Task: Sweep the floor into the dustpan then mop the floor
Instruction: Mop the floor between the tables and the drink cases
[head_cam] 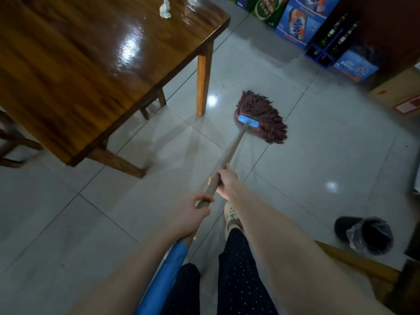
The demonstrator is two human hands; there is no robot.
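Stage: we judge we're in the mopping half of the job, with the mop (261, 114) down and working.
Mop position: its brown string head lies flat on the tiled floor (329, 155), just beside the near table leg (204, 83) and out ahead of us.
Left hand: our left hand (193, 212) is the lower-back grip on the handle (231, 151), fingers (203, 198) curled right round the pole, just above the blue sleeve (166, 269).
Right hand: our right hand (227, 185) is further down the pole, wrapped round it too, thumb lying along the top.
Grip advice: we'd hold the two hands apart like this; the front hand steers, the back hand drives.
Stroke: we'd pull in long overlapping passes along the tile lines, with the strings spread flat, not bunched.
Tight spot: the patch under the table (91, 53) looks like the awkward part; we'd lower the pole and slide the head in past the leg.
Hazards: the floor gleams, maybe wet, and our shoe (231, 217) is close behind the stroke, so we'd step backwards onto dry tile.
Watch right: the lined bin (366, 235) and the stacked drink boxes (302, 21) sit along that side; we'd keep swings short there.
Loose end: a crumpled tissue (164, 9) sits on the tabletop, well away from the mop.
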